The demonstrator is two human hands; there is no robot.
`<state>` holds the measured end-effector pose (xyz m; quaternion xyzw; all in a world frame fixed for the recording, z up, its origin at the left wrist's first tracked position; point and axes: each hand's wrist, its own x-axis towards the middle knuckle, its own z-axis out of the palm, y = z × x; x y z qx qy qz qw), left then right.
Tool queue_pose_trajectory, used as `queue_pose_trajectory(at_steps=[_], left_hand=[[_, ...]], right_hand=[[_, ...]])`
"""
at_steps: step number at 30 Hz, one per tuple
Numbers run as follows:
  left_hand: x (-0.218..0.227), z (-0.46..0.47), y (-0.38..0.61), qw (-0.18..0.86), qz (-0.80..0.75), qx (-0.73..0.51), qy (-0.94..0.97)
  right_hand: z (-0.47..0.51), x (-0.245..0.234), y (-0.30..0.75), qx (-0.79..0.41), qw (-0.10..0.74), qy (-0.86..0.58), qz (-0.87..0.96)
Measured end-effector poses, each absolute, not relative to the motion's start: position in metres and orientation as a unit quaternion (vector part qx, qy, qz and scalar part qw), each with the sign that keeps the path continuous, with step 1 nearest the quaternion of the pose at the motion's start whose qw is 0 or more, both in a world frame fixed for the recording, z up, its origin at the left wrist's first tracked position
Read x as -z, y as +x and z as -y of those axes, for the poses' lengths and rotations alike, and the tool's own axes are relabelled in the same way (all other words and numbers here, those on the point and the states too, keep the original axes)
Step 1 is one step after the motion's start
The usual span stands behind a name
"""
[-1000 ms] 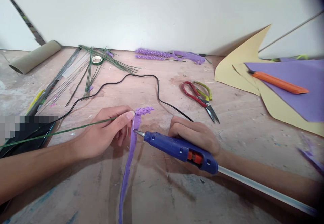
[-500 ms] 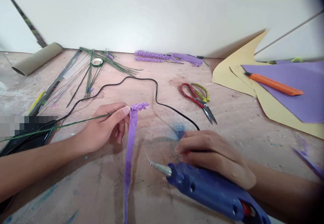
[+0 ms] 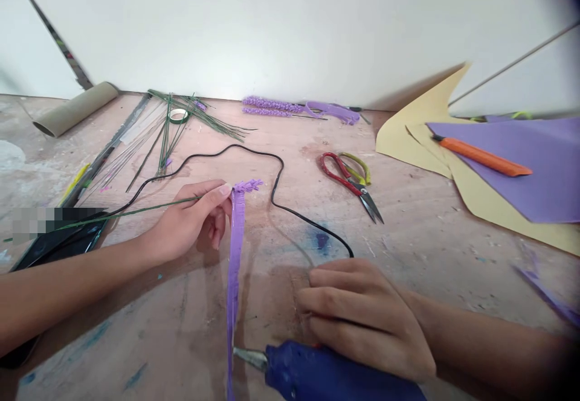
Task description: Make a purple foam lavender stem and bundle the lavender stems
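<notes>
on the table (image 3: 421, 250), left hand (image 3: 188, 223) pinching purple strip (image 3: 234, 256) and wire (image 3: 136, 211); right hand (image 3: 362, 319) gripping glue gun (image 3: 326, 377)

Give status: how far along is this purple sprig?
Done: two finished sprigs lie by the wall. In hand: left hand pinches the paper strip to the wire, only its tip wound; right hand holds the glue gun, nozzle at the strip. To do: most of the strip lies unwound.

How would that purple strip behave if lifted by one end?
Probably floppy: the purple strip lies limp on the table. Likely very light, being so thin. Its fringed tip, pinched by the left hand, looks easily crushed.
</notes>
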<state>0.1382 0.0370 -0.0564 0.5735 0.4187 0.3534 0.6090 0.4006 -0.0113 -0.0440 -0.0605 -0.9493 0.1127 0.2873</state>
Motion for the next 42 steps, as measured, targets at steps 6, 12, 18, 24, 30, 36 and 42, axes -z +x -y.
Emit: queue_pose_trajectory(at_steps=[6,12,18,24,30,36,42], left_hand=[[0.055,-0.039,0.136,0.601,-0.429,-0.362,0.569],[0.056,-0.037,0.134,0.603,-0.416,-0.381,0.564],[0.055,-0.037,0.135,0.611,-0.398,-0.397,0.557],[0.041,-0.034,0.136,0.649,-0.333,-0.455,0.511],[-0.007,-0.023,0.130,0.672,-0.279,-0.506,0.464],[-0.020,-0.015,0.125,0.681,-0.290,-0.485,0.465],[0.031,-0.019,0.134,0.639,-0.352,-0.418,0.542]], right_hand=[[0.013,0.055,0.411,-0.307,0.254,-0.118,0.909],[0.029,0.039,0.411,-0.466,0.146,-0.216,0.845],[0.032,0.021,0.414,-0.516,0.097,-0.367,0.768],[0.022,0.018,0.416,-0.663,0.070,-0.390,0.635],[-0.019,0.000,0.461,-0.603,-0.010,-0.470,0.645],[-0.066,0.002,0.495,-0.092,0.047,-0.589,0.801],[-0.075,0.027,0.480,0.020,-0.031,-0.458,0.888]])
